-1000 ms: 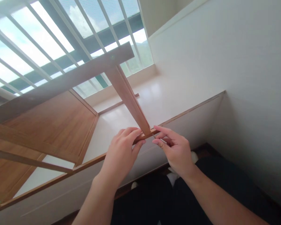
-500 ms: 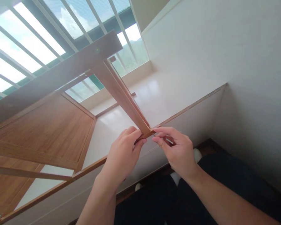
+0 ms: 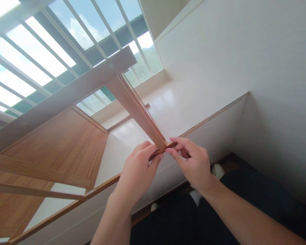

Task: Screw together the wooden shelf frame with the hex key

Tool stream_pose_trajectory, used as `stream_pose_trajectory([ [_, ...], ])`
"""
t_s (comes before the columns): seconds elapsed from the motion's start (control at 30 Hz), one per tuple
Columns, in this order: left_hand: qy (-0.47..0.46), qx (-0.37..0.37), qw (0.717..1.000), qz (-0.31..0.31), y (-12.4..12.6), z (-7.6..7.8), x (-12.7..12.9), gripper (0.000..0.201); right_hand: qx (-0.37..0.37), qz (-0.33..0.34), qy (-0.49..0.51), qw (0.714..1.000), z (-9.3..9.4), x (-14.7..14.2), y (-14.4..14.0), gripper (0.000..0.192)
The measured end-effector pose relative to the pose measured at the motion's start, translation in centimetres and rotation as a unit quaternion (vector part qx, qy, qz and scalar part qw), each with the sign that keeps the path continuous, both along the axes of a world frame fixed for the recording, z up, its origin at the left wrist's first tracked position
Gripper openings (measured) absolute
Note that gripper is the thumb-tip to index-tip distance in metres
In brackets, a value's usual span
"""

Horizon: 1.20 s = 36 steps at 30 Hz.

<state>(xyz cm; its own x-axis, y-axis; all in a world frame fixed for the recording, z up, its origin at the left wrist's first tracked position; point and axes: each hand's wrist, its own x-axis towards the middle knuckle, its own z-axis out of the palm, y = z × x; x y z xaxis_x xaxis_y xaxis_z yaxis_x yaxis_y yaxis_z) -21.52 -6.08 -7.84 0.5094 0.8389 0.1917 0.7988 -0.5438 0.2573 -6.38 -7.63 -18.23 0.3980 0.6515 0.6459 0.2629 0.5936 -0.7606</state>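
My left hand (image 3: 140, 166) is closed around a wooden rail (image 3: 99, 189) at the near edge of a brown wooden frame, thumb in front and fingers behind. Just to the right, the thumb and fingers of my right hand (image 3: 192, 161) pinch the rail's darker end. Between the two hands, a wooden upright (image 3: 139, 114) with a groove along its side meets the rail. My fingers partly cover that joint. At its other end the upright joins a broad wooden board (image 3: 66, 92).
Wooden panels (image 3: 58, 139) fill the frame's left side. Behind it is a barred window (image 3: 91, 37) with a white sill. A glossy white surface (image 3: 183, 102) with a worn brown edge reaches the white wall (image 3: 245, 44). My dark-clothed legs (image 3: 173, 217) are below.
The frame and both hands appear slightly lower and further right. My right fingers have shifted at the joint, and more of the rail's dark end shows between them. My left hand keeps its hold.
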Motion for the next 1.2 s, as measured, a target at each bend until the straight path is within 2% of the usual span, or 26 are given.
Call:
stream_pose_trajectory([
  [0.1, -0.006, -0.017, 1.0, 0.0, 0.1, 0.1, -0.1, 0.015, -0.005, 0.007, -0.01, 1.0, -0.1, 0.3, 0.3, 0.024],
  [0.23, -0.01, -0.029, 1.0, 0.003, 0.1, 0.2, 0.0, 0.013, -0.004, 0.001, -0.023, 1.0, -0.3, 0.3, 0.5, 0.021],
  [0.43, 0.001, 0.001, 1.0, 0.017, -0.2, 0.0, 0.0, 0.014, -0.013, -0.007, -0.027, 1.0, -0.1, 0.6, 0.5, 0.017],
  [0.57, 0.037, 0.084, 0.995, 0.037, -0.6, -0.6, -0.1, 0.013, 0.002, -0.015, -0.054, 0.998, 0.0, 0.7, 0.7, 0.019],
  [0.67, 0.037, 0.161, 0.984, 0.06, -1.4, -1.1, -0.5, 0.02, 0.022, -0.015, -0.06, 0.998, -0.4, 0.7, 0.9, 0.021],
  [0.8, -0.04, 0.327, 0.941, 0.082, -4.0, -1.8, -1.0, 0.025, 0.04, 0.005, -0.046, 0.998, -1.0, 1.1, 1.3, 0.028],
  [0.87, -0.104, 0.353, 0.926, 0.088, -5.7, -2.5, -0.9, 0.019, 0.043, 0.016, -0.041, 0.998, -1.4, 1.4, 1.2, 0.034],
  [0.93, -0.203, 0.296, 0.928, 0.103, -7.2, -3.7, -0.5, 0.014, 0.043, 0.027, -0.035, 0.998, -1.8, 1.6, 0.9, 0.042],
  [1.0, -0.331, 0.142, 0.924, 0.133, -8.0, -5.5, 0.4, 0.013, 0.043, 0.038, -0.015, 0.998, -2.4, 1.6, 0.2, 0.042],
  [1.03, -0.389, 0.039, 0.907, 0.154, -8.1, -6.6, 1.0, 0.017, 0.044, 0.048, -0.001, 0.998, -2.8, 1.5, -0.2, 0.037],
  [1.1, -0.465, -0.14, 0.857, 0.171, -7.8, -8.7, 2.2, 0.026, 0.052, 0.08, 0.028, 0.995, -3.6, 1.4, -1.1, 0.021],
  [1.2, -0.531, -0.28, 0.787, 0.145, -6.8, -11.0, 4.2, 0.031, 0.067, 0.142, 0.046, 0.986, -4.7, 1.5, -1.9, 0.006],
])
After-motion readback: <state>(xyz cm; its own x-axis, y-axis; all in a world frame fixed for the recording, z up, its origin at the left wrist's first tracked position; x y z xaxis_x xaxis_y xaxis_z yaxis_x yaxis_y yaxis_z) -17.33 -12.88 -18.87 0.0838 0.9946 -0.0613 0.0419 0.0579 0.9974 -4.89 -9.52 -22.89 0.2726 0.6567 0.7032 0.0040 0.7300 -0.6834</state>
